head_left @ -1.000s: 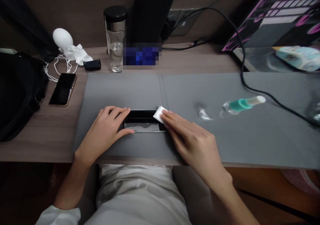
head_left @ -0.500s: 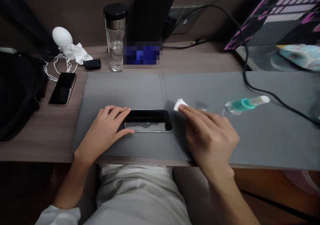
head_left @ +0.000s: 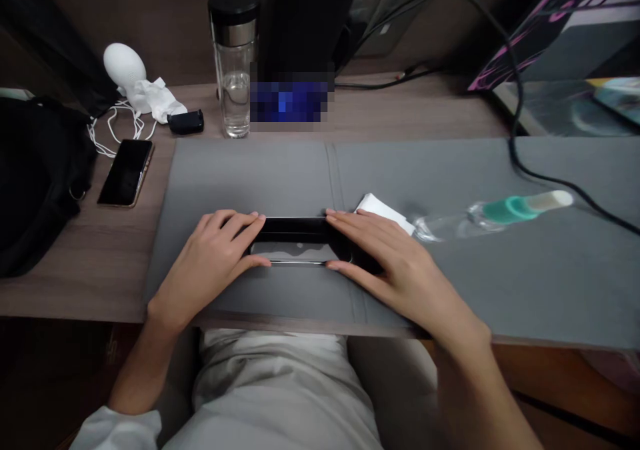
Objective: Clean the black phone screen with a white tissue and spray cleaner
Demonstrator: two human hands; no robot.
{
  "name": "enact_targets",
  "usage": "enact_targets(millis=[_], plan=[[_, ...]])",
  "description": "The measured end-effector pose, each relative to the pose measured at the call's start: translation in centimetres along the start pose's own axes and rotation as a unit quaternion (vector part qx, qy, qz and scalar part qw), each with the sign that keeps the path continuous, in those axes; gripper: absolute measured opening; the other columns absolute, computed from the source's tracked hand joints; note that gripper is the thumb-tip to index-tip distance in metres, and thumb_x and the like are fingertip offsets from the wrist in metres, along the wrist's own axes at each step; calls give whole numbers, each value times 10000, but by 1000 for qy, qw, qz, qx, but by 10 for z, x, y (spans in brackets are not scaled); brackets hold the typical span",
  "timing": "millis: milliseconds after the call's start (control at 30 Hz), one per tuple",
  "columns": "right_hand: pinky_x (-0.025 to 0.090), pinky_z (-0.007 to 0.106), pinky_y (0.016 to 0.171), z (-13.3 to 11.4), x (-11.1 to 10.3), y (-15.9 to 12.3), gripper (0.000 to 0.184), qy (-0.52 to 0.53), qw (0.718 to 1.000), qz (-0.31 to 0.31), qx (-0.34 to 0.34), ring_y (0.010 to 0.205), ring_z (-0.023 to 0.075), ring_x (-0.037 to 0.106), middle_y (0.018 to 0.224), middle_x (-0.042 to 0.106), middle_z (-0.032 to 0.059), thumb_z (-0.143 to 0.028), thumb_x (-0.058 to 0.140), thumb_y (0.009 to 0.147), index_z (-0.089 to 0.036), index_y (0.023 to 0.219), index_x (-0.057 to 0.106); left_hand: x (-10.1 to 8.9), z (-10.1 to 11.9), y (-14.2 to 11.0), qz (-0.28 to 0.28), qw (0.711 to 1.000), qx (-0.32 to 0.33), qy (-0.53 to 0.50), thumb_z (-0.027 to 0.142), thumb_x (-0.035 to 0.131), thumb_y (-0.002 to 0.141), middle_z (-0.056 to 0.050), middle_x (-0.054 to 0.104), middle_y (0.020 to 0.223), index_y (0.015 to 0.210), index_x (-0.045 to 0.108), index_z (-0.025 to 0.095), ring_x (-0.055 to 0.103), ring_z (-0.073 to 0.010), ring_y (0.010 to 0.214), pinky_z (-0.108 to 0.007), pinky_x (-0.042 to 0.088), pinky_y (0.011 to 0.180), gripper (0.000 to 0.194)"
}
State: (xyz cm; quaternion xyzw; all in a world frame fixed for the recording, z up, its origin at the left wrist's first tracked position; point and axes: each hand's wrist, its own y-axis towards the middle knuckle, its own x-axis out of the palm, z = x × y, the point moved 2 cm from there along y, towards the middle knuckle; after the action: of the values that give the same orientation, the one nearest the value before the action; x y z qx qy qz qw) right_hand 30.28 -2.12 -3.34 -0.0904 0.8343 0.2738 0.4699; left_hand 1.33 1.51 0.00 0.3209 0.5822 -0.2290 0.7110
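Observation:
A black-screened phone with a pale edge lies sideways on the grey mat, its glass reflecting light. My left hand grips its left end, fingers along the far edge and thumb along the near one. The right end is held the same way by my right hand, which hides that corner. Just behind my right fingers rests a folded white tissue. Beyond it a clear bottle with a teal collar and whitish cap lies on its side.
The grey desk mat covers the desk's front. At the back stands a water bottle. Another phone lies left, near a white device with cords and a black bag. A black cable crosses the right side.
My right hand has let go of the white tissue, which now lies on the mat, and has moved left onto the phone's right end. My left hand keeps its hold.

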Motion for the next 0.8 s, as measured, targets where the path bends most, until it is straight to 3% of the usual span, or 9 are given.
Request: enact_targets(millis=[300,800], plan=[[557,513,1149,0,0,-2,589,-26,999,18,-41,1357,312,664,1541,648,123,-292,730,991,-249,1554,559,-3,3,2,24,999,35,27,518,554,1044,-168,702,1398,1438,603,80,668,-305,1216,-435,513,1008,592],[582,517,1110,-1,1,-1,655,-65,995,26,-72,1321,321,682,1548,639,137,-276,720,997,-228,1608,488,-1,-1,0,11,1000,19,-9,547,623,1025,-189,683,1430,1473,590,99,661,-323,1264,-472,529,1033,635]])
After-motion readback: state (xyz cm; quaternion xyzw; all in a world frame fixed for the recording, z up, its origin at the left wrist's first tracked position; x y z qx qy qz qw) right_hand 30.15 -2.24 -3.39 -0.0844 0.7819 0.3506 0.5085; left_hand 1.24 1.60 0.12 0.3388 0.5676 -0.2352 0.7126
